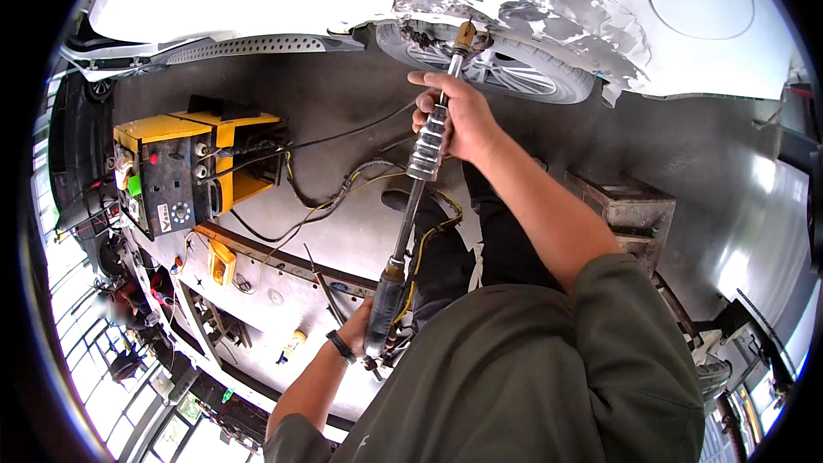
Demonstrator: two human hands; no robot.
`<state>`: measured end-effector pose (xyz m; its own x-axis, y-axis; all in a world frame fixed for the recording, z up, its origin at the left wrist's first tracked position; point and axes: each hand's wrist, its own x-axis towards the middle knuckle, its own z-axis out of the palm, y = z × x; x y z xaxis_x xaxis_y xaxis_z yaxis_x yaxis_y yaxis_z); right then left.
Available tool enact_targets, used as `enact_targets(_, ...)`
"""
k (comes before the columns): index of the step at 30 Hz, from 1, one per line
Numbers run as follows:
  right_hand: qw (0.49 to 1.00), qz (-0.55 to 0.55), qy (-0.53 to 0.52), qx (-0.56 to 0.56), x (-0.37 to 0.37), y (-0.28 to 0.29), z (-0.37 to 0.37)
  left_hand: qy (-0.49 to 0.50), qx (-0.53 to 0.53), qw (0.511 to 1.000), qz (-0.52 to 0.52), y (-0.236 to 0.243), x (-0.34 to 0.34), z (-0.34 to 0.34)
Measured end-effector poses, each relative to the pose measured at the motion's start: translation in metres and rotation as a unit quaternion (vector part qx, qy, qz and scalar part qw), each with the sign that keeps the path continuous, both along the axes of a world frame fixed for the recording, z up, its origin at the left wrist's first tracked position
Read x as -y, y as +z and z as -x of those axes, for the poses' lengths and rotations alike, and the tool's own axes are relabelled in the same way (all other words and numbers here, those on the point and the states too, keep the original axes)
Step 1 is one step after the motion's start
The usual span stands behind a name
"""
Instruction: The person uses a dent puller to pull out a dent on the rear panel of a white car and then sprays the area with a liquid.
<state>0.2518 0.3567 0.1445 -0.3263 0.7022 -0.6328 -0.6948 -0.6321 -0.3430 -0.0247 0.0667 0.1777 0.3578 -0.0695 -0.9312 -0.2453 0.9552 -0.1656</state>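
Note:
A long slide hammer [406, 231] with a ribbed metal weight runs from near my body up to the white car. My left hand [356, 330] is closed round its dark rear handle. Further up, my right hand [459, 116] curls round the shaft and the top of the weight, its index finger reaching across. The brass-coloured tip [465, 36] is at the lower edge of the car's sanded rear panel [549, 4], above the wheel [514, 73]. Whether the tip touches the metal, I cannot tell. A yellow-and-black cable [419, 250] runs beside the shaft.
A yellow-and-black welding machine [167, 184] stands on the left, with cables [330, 197] trailing over the floor. A long perforated bar [274, 264] lies near my feet. On the right is a worn metal stool [630, 210]. A yellow case [221, 263] lies below the machine.

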Motion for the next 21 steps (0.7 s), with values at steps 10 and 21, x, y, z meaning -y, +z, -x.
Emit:
enact_targets(10, 0.99, 0.101, 0.102, -0.015, 0.152, 0.019, 0.074, 0.008, -0.019, 0.998, 0.053, 0.01, 0.044, 0.015)
enact_targets(21, 0.991, 0.039, 0.122, -0.044, 0.095, 0.009, 0.039, 0.019, -0.194, 0.978, -0.073, -0.037, 0.052, 0.0)
